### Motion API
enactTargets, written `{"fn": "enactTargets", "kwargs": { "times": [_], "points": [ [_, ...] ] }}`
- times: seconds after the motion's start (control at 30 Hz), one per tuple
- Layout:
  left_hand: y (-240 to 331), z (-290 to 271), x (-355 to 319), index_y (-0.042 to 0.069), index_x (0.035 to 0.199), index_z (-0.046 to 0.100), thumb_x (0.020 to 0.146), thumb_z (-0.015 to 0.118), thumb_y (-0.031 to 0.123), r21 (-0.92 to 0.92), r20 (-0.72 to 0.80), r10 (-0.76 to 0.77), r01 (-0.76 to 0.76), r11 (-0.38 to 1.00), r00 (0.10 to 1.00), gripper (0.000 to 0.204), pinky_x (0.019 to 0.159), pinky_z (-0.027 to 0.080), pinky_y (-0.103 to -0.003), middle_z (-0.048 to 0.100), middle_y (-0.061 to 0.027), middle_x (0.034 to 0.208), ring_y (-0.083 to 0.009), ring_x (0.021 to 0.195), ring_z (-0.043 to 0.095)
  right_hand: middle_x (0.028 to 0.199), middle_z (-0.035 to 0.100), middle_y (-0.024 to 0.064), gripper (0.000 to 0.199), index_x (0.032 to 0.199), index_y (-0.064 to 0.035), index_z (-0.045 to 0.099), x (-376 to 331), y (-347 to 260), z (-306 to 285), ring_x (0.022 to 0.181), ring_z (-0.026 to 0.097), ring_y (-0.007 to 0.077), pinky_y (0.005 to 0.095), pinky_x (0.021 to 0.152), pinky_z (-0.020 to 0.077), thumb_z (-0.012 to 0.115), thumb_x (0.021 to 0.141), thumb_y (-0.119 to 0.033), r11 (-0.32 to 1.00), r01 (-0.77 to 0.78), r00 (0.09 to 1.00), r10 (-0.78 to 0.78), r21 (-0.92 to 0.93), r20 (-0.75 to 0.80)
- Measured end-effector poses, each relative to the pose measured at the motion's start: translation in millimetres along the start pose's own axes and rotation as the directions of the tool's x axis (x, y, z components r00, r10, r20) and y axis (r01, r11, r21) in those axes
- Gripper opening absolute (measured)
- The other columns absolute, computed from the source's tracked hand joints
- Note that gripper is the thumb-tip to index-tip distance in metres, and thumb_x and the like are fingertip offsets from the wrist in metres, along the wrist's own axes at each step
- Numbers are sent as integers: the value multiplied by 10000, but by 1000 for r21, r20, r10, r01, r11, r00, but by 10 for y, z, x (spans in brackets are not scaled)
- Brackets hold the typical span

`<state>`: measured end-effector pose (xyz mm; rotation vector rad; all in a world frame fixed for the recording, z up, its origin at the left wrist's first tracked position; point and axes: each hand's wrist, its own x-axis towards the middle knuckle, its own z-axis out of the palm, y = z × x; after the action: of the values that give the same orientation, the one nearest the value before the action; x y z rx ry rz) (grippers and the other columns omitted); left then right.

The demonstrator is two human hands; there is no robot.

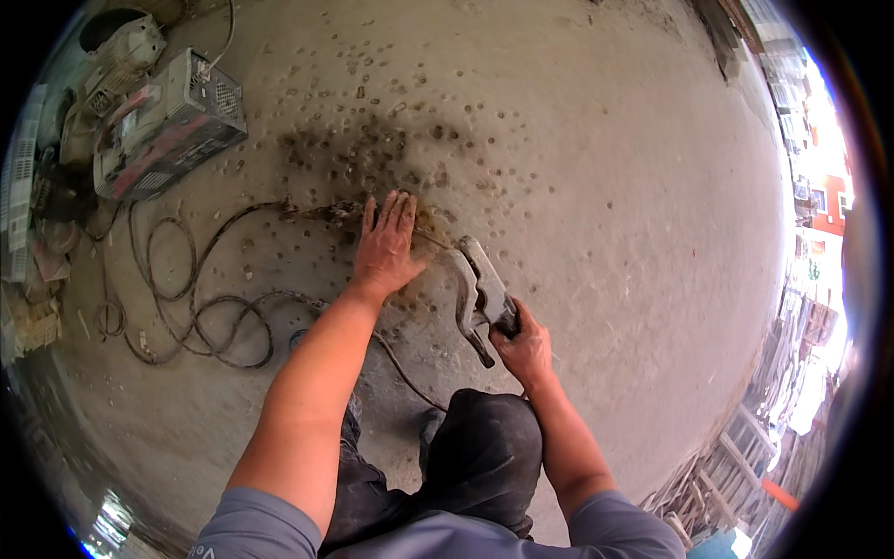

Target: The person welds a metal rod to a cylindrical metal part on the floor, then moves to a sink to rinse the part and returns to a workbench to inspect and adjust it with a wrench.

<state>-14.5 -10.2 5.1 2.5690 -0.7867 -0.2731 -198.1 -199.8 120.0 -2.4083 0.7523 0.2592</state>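
Outdoor welding yard or rough workshop floor, by all signs. Bare concrete floor (pixel 596 186) pocked with small burn spots and one dark scorched patch (pixel 372 149). Boxy welding machine (pixel 168 126) parked at the far left beside a second power tool (pixel 116 56), with a thick black cable (pixel 205 307) looped loosely across the ground. Heavy metal electrode clamp (pixel 480 293) lying in the working area. Stacked wooden frames and ladders (pixel 745 447) along the right edge, sunlit buildings (pixel 819 196) beyond, open to daylight.

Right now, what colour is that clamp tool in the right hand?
Dull grey metal clamp, seen in the head view.
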Motion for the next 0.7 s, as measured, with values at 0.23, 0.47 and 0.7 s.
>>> {"fn": "enactTargets", "kwargs": {
  "times": [0.23, 0.47, 0.7],
  "points": [
    [43, -58, -9, 70, 1558, 238, 699, 837, 444, 13, 67, -12, 11, 1000, 998, 1111, 1228, 192, -506, 338, -136, 1580, -291, 1487, 274, 938, 723, 202, 562, 1289, -125, 618, 41, -40, -29, 869, 708, 382, 448, 770, 567, 739, 750, -225, 997, -38, 999, 39, -69, 22],
    [7, -12, -21, 52, 1551, 252, 698, 840, 425, 8, 19, 9, -9, 1000, 1000, 1101, 1221, 218, -484, 344, -127, 1579, -284, 1490, 269, 937, 719, 210, 545, 1291, -124, 610, -12, 22, -38, 863, 700, 401, 459, 753, 565, 731, 777, -257, 1000, 3, 1000, -2, -30, 6],
    [54, -59, 36, 26, 1527, 304, 717, 839, 431, -10, -42, 42, -42, 999, 998, 1052, 1215, 247, -469, 358, -149, 1566, -299, 1475, 291, 958, 718, 213, 535, 1281, -114, 612, -44, 42, -50, 880, 701, 399, 453, 756, 562, 739, 779, -249, 999, -4, 1000, 4, 42, 1]
  ]
}}
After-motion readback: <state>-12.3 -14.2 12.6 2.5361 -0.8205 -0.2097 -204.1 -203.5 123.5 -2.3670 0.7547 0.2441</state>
